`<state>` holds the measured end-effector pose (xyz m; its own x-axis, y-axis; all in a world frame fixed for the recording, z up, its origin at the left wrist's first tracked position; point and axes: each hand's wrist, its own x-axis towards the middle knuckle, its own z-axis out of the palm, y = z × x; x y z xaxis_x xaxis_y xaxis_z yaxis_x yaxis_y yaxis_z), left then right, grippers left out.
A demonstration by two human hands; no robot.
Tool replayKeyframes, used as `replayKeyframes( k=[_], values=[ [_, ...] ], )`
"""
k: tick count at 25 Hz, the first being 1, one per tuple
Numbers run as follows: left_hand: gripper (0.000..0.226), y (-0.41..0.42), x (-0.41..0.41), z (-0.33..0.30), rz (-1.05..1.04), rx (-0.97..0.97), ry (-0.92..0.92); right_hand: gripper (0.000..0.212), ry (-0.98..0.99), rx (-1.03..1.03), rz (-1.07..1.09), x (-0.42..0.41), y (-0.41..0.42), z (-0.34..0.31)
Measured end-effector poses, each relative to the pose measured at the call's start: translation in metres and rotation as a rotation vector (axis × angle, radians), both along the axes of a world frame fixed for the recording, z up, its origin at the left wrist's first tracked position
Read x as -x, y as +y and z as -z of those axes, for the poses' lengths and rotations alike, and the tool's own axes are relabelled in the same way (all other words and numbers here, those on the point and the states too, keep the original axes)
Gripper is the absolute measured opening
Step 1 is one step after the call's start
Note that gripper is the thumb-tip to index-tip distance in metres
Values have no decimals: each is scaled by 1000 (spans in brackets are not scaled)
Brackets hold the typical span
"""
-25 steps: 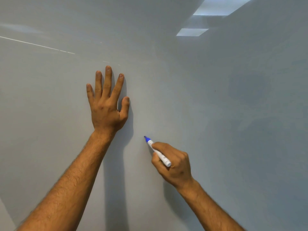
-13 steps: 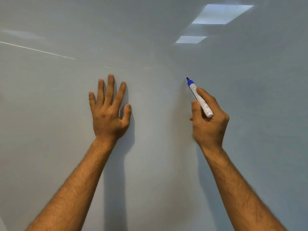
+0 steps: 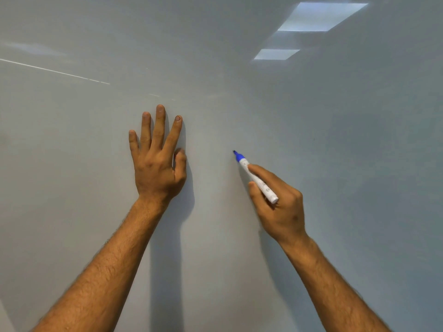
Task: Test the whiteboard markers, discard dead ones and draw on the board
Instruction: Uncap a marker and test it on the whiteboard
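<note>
One white-barrelled whiteboard marker with a blue tip (image 3: 256, 178) in view, uncapped. Small dark print runs along the barrel near the rear end, too small to read; no brand legible. Barrel is a plain white cylinder, blue collar and nib at the front, flat white butt end sticking out past the knuckles.

Right hand (image 3: 279, 207) grips the marker, index finger laid along the top of the barrel, thumb underneath, other fingers curled. Marker tilts up and to the left, nib at or just off the glossy pale grey whiteboard (image 3: 359, 152); contact cannot be told. No ink line visible at the nib.

Left hand (image 3: 157, 161) lies flat on the board, fingers straight and slightly spread, thumb tucked beside the palm, holding nothing. It sits left of the marker tip, apart from it.

Board surface shows two bright rectangular light reflections (image 3: 321, 16) top right and a thin white streak (image 3: 55, 71) upper left. Both forearms cast shadows on the board below the hands.
</note>
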<state>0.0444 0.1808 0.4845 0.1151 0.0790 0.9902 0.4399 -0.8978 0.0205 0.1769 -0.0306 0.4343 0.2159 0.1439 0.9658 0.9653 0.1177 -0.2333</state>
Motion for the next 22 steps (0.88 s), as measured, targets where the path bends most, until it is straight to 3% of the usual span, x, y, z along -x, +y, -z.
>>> replayKeyframes(
  k=[7, 11, 16, 22],
  values=[
    [77, -2, 1, 0, -6, 12, 6, 31, 128, -122, 117, -13, -24, 58],
    [79, -4, 2, 0, -13, 21, 24, 26, 137, -53, 51, 10, -7, 90],
    [82, -5, 5, 0, 65, 30, 19, 32, 115, 169, -90, 38, 12, 88],
    [85, -6, 14, 4, 213, -7, 10, 28, 357, 115, -149, 40, -11, 77]
  ],
)
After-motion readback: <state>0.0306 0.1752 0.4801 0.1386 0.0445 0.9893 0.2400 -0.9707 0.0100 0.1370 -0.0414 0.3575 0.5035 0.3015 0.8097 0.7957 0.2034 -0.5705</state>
